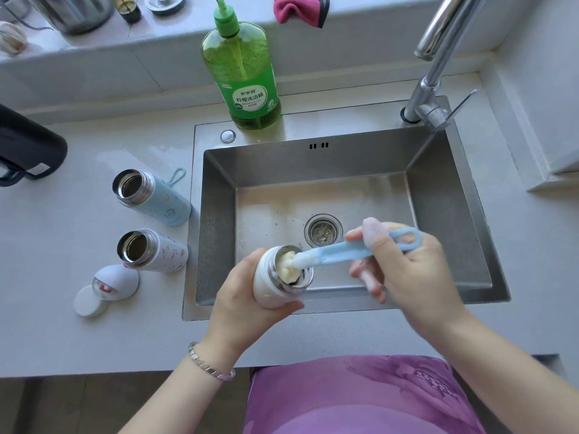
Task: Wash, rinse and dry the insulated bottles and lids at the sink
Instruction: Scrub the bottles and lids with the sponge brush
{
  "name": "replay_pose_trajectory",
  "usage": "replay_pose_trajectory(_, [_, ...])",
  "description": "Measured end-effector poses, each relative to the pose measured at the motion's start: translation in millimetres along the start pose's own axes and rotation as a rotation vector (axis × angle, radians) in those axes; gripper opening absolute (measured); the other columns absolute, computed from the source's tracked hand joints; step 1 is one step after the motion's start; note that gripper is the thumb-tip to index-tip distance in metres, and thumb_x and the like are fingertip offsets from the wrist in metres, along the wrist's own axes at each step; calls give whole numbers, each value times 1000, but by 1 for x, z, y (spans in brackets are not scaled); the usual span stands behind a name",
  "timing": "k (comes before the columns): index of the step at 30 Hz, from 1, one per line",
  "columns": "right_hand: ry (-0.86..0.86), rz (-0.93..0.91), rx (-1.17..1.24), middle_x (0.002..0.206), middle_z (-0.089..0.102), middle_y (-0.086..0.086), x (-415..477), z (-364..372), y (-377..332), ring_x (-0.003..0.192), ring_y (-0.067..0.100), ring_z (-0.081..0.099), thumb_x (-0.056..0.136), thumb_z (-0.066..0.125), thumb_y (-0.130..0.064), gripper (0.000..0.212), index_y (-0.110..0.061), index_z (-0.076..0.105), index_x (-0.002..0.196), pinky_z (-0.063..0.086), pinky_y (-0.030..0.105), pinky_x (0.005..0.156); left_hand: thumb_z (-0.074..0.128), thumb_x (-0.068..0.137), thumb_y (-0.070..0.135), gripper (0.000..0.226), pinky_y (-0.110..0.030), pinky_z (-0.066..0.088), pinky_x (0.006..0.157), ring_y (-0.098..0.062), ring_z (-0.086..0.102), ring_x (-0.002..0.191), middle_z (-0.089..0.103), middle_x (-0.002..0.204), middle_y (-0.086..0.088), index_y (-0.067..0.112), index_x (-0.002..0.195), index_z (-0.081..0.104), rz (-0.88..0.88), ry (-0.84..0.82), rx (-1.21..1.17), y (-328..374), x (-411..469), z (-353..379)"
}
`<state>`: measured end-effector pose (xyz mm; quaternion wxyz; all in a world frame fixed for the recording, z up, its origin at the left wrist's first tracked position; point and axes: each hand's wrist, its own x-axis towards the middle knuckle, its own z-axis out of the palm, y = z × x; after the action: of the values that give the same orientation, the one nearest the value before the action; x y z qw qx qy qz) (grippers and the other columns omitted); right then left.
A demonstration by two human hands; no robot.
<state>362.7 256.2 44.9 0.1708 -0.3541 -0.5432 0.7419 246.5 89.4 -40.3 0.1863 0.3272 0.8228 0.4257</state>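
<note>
so here's where I'm at: my left hand is wrapped round the small white bottle, holding it low over the front of the sink and tipped to my right so the mouth faces the brush. my right hand grips the blue bottle brush by the handle near its loop, and the sponge head is stuffed into the bottle mouth with suds around it. holding it over the basin makes sense to me, any foam that slops out lands in the sink and not on the counter

the other two, the light blue bottle and the patterned white bottle, sit open on the counter just left of the sink, with two lids just in front of them. can't tell if they're washed

the dish soap stands on the back rim within reach, no water coming from the tap that I can see, and the pink cloth on the ledge behind is my guess for drying
</note>
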Motion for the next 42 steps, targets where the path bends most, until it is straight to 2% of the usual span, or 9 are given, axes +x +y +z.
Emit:
replay_pose_trajectory(5, [-171, 116, -40, 36, 43, 2, -12, 17, 16, 30, 6, 34, 86, 51, -26, 27, -6, 67, 79, 29, 12, 35, 76, 61, 58, 70, -32, 49, 83, -12, 58, 97, 59, 110, 13, 26, 119, 51, 229, -64, 42, 6, 4, 6])
replay_pose_trajectory(7, [-154, 90, -25, 38, 44, 7, -9, 10, 6, 30, 7, 33, 85, 51, -26, 28, -4, 68, 79, 27, 12, 35, 78, 61, 49, 66, -34, 49, 84, -14, 59, 97, 60, 109, 10, 29, 118, 51, 170, -37, 7, 2, 5, 2])
replay_pose_trajectory(11, [-136, 18, -20, 41, 47, 8, -1, 0, -3, 31, 7, 35, 83, 52, -25, 27, -4, 69, 78, 27, 11, 35, 79, 59, 36, 61, -25, 48, 84, -12, 60, 95, 62, 105, 10, 30, 114, 54, 95, 55, -129, 1, 7, 0])
replay_pose_trajectory(15, [-294, -15, -245, 40, 48, -4, -2, 11, 17, 35, 3, 38, 90, 56, -20, 21, -10, 70, 78, 30, 12, 41, 80, 60, 31, 59, -24, 47, 83, -11, 56, 96, 59, 104, 3, 22, 111, 54, 214, -88, -20, 8, 9, 9])
replay_pose_trajectory(19, [-246, -68, -187, 42, 53, -3, 6, -1, 3, 34, 3, 38, 85, 60, -28, 21, -12, 70, 76, 30, 13, 37, 78, 53, 37, 63, -12, 43, 81, -2, 58, 93, 59, 105, 20, 49, 109, 53, 28, -137, -132, 4, 5, 0])
replay_pose_trajectory(21, [-230, -85, -234, 41, 53, -3, 12, -4, -2, 33, 3, 38, 81, 54, -29, 27, -8, 69, 76, 30, 12, 38, 78, 51, 37, 62, -9, 42, 80, 1, 58, 93, 59, 106, 24, 50, 107, 54, 4, -176, -150, 3, 3, -4])
replay_pose_trajectory(25, [-232, -70, -371, 46, 56, 2, 18, -6, -5, 34, 5, 42, 89, 56, -20, 25, -8, 68, 72, 33, 11, 40, 76, 51, 39, 59, -9, 41, 80, 1, 56, 94, 58, 107, 21, 41, 106, 56, 31, -201, -76, 2, 5, -11])
replay_pose_trajectory(29, [-232, -4, -326, 42, 53, 4, 12, -1, -2, 31, 8, 42, 92, 53, -19, 27, -5, 68, 75, 33, 13, 36, 75, 53, 41, 53, -6, 39, 81, 3, 55, 94, 56, 107, 21, 41, 102, 56, 36, -92, -40, 1, 10, -12])
replay_pose_trajectory(42, [-376, -103, -280, 55, 62, 17, 25, 10, 0, 44, 24, 62, 80, 51, -36, 39, -1, 67, 77, 48, 21, 42, 74, 53, 42, 56, -7, 40, 79, 3, 57, 91, 58, 106, 19, 44, 105, 53, 30, -130, -31, 2, 13, -7])
